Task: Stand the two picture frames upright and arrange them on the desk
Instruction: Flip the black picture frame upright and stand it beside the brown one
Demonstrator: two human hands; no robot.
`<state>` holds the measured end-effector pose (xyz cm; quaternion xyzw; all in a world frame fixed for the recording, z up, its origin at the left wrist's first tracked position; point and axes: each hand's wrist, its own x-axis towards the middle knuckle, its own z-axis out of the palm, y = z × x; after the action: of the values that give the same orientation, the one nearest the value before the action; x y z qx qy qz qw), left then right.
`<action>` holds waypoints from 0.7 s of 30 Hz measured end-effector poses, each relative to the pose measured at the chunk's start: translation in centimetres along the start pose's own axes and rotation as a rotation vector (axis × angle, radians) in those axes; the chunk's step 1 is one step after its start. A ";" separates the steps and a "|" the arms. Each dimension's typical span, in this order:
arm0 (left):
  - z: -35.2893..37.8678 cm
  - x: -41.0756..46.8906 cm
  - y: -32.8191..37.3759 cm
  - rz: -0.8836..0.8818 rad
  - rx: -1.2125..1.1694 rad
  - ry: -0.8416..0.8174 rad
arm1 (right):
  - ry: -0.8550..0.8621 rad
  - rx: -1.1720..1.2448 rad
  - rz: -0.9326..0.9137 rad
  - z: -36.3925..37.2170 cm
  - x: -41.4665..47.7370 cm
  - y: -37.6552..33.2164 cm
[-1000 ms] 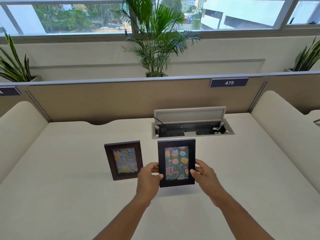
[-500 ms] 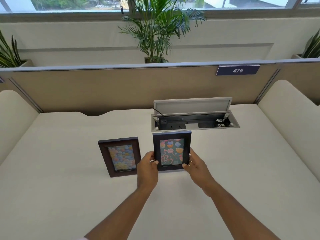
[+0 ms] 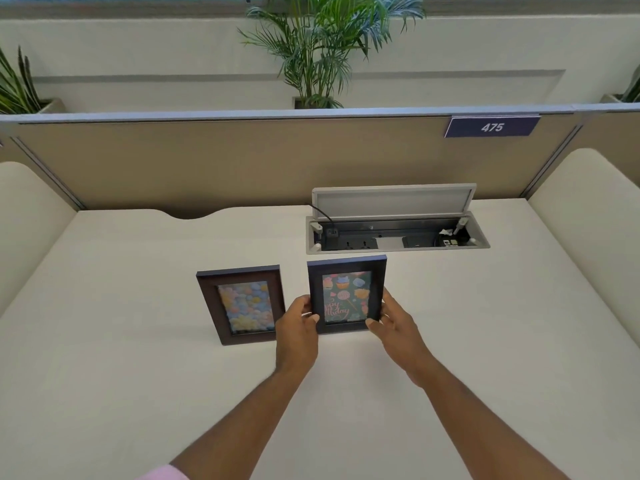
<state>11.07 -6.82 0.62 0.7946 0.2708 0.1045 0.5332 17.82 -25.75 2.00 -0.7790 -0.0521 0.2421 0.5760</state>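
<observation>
Both hands (image 3: 346,327) gripping black frame (image 3: 347,294), brown frame (image 3: 242,304) beside, open socket box (image 3: 398,233) behind

I count two picture frames on the desk (image 3: 138,375): a brown frame (image 3: 242,304) and, to its right, a dark frame (image 3: 346,294). Behind the dark frame I see one open socket box (image 3: 398,233). Three plants beyond it.

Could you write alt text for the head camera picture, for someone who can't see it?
Two bare hands, left and right, grip the sides of a dark birthday frame on a cream desk. A brown frame stands beside it on the left; an open socket box lies behind.
</observation>
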 end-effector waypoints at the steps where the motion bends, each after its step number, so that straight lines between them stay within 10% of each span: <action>1: 0.0 0.0 0.0 -0.001 0.015 0.001 | 0.001 -0.001 0.006 0.0 0.0 0.1; 21: -2.3 -6.1 -3.0 -0.089 0.182 -0.125 | 0.247 -0.213 0.167 3.2 -5.0 2.4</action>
<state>3.99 -7.49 -0.43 0.8319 0.2804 0.0057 0.4788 11.53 -25.59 0.70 -0.8610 0.0587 0.1845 0.4703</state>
